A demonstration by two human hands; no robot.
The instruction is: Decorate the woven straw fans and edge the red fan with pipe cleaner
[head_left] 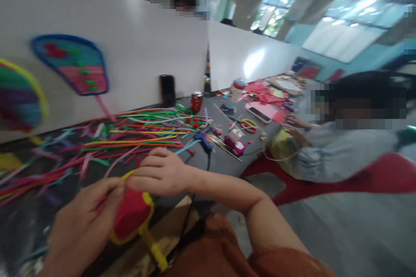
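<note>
A small red fan (128,218) with a yellow fuzzy rim and a yellow handle is held low in front of me, its handle pointing down to the right. My left hand (86,220) pinches the fan's upper left edge between thumb and fingers. Reaching across from the right, my right hand (162,172) has its fingers closed at the top rim, close to the left fingertips. Its own fingertips are partly hidden, and the picture is blurred there. Just beyond the hands lie many coloured pipe cleaners (139,142) on the dark table.
A blue glue gun (203,140) lies right of the pipe cleaners, its cord running down. Behind stand a red can (196,101) and a dark phone (167,89). Two finished fans, one blue-rimmed (81,65), lean at the white partition. A co-worker (338,147) sits at right.
</note>
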